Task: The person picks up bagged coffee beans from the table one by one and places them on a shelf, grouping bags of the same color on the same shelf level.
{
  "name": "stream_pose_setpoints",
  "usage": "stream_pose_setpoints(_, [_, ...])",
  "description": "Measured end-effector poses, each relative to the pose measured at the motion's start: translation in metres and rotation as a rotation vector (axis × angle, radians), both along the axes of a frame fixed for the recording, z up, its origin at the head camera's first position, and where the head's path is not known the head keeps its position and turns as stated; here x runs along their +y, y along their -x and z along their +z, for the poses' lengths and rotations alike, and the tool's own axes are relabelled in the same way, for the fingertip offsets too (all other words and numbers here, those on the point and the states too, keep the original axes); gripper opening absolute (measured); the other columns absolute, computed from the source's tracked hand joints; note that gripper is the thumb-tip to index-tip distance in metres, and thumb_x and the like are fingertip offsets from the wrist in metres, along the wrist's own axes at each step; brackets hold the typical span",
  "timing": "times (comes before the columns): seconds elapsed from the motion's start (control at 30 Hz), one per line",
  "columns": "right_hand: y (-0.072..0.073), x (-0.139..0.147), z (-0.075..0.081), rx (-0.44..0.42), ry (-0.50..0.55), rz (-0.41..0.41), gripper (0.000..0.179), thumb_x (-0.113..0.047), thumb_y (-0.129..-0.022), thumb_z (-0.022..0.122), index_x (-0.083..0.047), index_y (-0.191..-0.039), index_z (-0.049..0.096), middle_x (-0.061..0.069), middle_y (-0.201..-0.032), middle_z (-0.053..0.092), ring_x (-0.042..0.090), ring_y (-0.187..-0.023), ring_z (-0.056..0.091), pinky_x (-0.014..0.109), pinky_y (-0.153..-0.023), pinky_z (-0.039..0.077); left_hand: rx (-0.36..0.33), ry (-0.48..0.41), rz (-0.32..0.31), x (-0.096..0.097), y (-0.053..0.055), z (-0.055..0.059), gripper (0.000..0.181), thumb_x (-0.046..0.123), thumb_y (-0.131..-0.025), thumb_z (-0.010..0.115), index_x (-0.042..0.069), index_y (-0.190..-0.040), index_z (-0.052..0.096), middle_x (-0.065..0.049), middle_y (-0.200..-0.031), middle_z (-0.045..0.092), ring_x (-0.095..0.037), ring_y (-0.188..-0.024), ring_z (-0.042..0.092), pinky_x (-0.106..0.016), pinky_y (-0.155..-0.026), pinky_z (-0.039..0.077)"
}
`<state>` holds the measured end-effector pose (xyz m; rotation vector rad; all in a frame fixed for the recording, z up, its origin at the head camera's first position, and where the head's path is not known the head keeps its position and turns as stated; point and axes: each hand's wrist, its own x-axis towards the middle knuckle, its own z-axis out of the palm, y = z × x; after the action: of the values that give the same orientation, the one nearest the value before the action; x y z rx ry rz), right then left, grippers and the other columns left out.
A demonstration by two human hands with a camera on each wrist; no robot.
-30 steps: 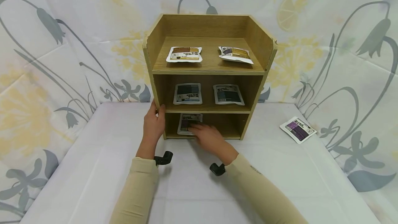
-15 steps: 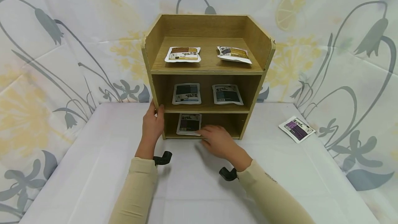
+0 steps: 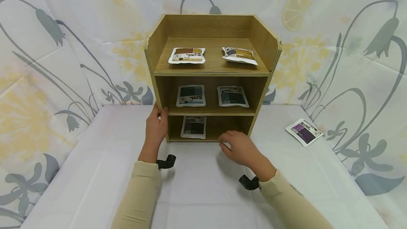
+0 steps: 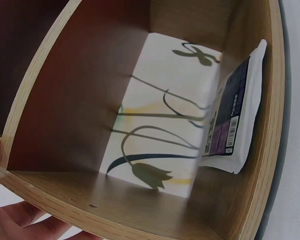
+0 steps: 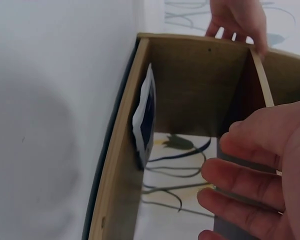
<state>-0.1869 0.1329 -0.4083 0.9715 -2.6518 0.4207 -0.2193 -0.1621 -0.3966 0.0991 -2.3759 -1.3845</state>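
In the head view my left hand (image 3: 155, 130) grips the left side of a wooden shelf unit (image 3: 210, 74), with the thumb at the front edge and the fingers around the outer face. A flat white packet with a dark purple label (image 3: 194, 127) lies on the left of the bottom shelf; the left wrist view shows this packet (image 4: 234, 110) flat against the shelf board. My right hand (image 3: 241, 148) hovers before the right part of the bottom shelf, fingers loosely bent, holding nothing. In the right wrist view its fingers (image 5: 245, 182) are spread apart, away from the packet (image 5: 146, 115).
Two packets with dark blue-green labels (image 3: 191, 95) lie on the middle shelf. The top shelf bears two yellow-brown ones (image 3: 187, 56). Another purple-labelled packet (image 3: 304, 132) lies on the white tabletop (image 3: 203, 193) at the right. A flowered cloth (image 3: 95, 27) hangs behind.
My right hand has let go of the bottom-shelf packet and drawn back to the right, out of the shelf. The left hand keeps its grip on the shelf side.
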Motion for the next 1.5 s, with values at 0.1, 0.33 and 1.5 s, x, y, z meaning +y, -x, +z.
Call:
stream_pose_setpoints(0.1, [-0.002,0.008,0.0,0.009,0.009,-0.016,0.008,-0.021,-0.088,0.069,-0.016,-0.095,0.07,-0.004,-0.09,0.069,0.014,-0.083,0.065,0.033,-0.073,0.055,-0.01,-0.008,0.0,0.0,0.0,0.0,0.056,0.045,-0.103,0.035,0.022,-0.154,0.027,-0.013,-0.149,0.046,-0.038,-0.13,0.05,-0.057,-0.094,0.049])
stream_pose_setpoints(0.33, [-0.006,0.028,-0.002,-0.003,0.021,-0.049,0.009,-0.021,-0.088,0.069,-0.016,-0.095,0.07,-0.004,-0.091,0.069,0.015,-0.082,0.065,0.034,-0.07,0.055,-0.04,-0.021,0.0,0.0,0.0,0.001,0.058,0.045,-0.103,0.034,0.022,-0.155,0.025,-0.013,-0.15,0.044,-0.038,-0.131,0.05,-0.058,-0.093,0.049])
stream_pose_setpoints(1.5, [0.023,0.125,-0.03,-0.044,0.105,-0.431,0.029,-0.018,-0.089,0.061,-0.005,-0.114,0.065,0.022,-0.122,0.061,0.045,-0.103,0.061,0.057,-0.08,0.05,-0.028,-0.017,-0.001,0.001,0.001,-0.001,0.056,0.046,-0.103,0.034,0.024,-0.154,0.026,-0.013,-0.149,0.046,-0.038,-0.129,0.052,-0.057,-0.093,0.05])
